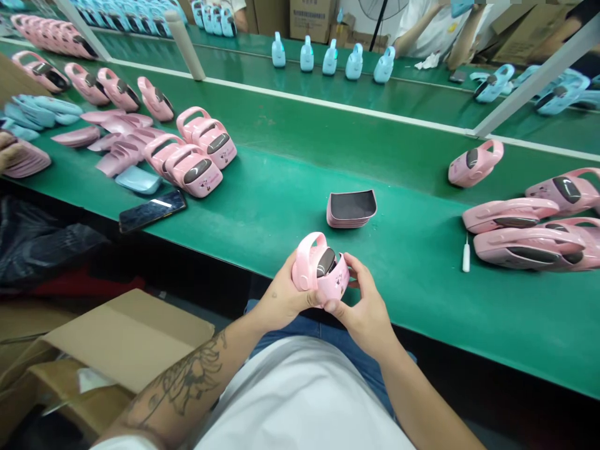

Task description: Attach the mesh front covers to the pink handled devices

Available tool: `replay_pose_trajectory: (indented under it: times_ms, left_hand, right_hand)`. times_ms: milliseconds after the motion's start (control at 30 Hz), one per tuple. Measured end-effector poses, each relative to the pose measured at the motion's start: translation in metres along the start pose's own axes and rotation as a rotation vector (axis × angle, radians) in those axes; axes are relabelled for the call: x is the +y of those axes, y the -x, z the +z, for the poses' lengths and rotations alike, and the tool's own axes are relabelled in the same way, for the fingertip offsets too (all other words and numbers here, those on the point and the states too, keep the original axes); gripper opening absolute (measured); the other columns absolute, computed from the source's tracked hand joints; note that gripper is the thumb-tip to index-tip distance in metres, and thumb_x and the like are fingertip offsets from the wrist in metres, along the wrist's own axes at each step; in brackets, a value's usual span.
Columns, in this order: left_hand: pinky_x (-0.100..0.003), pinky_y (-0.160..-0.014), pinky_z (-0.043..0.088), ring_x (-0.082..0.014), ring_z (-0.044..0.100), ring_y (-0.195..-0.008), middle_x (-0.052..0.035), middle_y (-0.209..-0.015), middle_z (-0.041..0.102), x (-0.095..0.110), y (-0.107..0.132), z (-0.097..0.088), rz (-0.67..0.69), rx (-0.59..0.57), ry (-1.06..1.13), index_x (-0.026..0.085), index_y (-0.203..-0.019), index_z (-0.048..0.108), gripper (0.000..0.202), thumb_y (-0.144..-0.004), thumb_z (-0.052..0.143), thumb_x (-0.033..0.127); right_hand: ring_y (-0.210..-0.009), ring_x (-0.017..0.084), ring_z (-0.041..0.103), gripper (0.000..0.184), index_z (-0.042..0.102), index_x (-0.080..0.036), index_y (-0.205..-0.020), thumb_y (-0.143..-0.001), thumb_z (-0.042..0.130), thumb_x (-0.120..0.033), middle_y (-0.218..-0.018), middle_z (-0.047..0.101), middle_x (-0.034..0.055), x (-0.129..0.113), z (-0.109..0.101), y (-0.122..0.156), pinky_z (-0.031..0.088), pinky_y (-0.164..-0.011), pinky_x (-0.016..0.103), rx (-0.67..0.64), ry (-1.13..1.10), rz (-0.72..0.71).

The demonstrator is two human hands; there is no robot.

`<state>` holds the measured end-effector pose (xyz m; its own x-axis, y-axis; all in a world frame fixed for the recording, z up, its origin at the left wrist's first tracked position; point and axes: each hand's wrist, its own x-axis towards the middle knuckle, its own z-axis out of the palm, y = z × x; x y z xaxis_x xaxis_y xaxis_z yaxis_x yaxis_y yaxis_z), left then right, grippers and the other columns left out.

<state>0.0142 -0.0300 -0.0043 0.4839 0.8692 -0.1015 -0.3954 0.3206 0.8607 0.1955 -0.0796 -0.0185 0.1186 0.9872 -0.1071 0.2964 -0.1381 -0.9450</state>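
Between my hands, close to the bench edge, is a pink plastic device with a loop handle [305, 255] and a dark glossy window on top. My left hand [287, 299] wraps round its handle side, thumb along the bottom. A curved pink cover panel [335, 282] with a small printed picture sits at the device's front end, and a gap shows along its upper edge. My right hand [368, 306] pinches this panel between thumb and fingers. Just beyond my hands lies a stack of curved pink panels [351, 219] with a dark inner face up.
Several finished-looking pink devices [197, 172] stand left, near loose pink panels [124, 147] and a phone [152, 211]. More pink devices [529, 244] and a white-handled screwdriver [465, 256] are right. Blue devices [330, 59] line the far belt; a co-worker's arms [431, 28] show behind.
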Motion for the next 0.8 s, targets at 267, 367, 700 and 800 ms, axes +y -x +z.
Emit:
replay_pose_trajectory:
  times_ms: [267,367,700,800]
  left_hand:
    - [-0.045,-0.103,0.055,-0.0333,0.066,-0.122,-0.0147,-0.139,0.063,0.0,0.003,0.007,-0.065,-0.028,0.052,0.025,-0.155,0.042,0.1,-0.071,0.096,0.03]
    - [-0.046,-0.099,0.057,-0.0333,0.066,-0.12,-0.0136,-0.133,0.065,0.003,0.004,0.009,-0.1,-0.015,0.047,0.025,-0.154,0.044,0.099,-0.069,0.096,0.027]
    - [-0.044,-0.096,0.058,-0.0303,0.072,-0.11,-0.014,-0.129,0.07,0.003,-0.001,0.007,-0.061,-0.082,0.09,0.024,-0.143,0.054,0.074,-0.078,0.089,0.03]
    - [-0.043,-0.096,0.058,-0.0302,0.073,-0.109,-0.014,-0.125,0.072,0.0,-0.003,0.006,-0.092,-0.094,0.133,0.024,-0.142,0.055,0.071,-0.08,0.088,0.031]
  right_hand:
    - [-0.137,0.039,0.056,0.11,0.046,-0.023,-0.151,-0.063,0.086,-0.076,-0.154,0.053,0.0173,0.001,0.001,0.003,0.049,-0.113,0.058,-0.045,-0.005,0.033]
    - [-0.136,0.039,0.057,0.108,0.045,-0.022,-0.152,-0.067,0.083,-0.078,-0.153,0.053,0.0187,0.002,0.001,0.007,0.049,-0.113,0.058,-0.053,0.042,0.005]
    - [-0.144,0.041,0.05,0.07,0.056,-0.038,-0.15,-0.087,0.08,-0.056,-0.16,0.046,0.0138,0.002,-0.03,0.006,0.044,-0.115,0.065,-0.092,0.446,-0.565]
    - [-0.128,0.037,0.062,0.054,0.066,-0.04,-0.14,-0.088,0.081,-0.049,-0.141,0.061,0.0119,-0.002,-0.034,-0.003,0.051,-0.107,0.062,-0.129,0.452,-0.685]
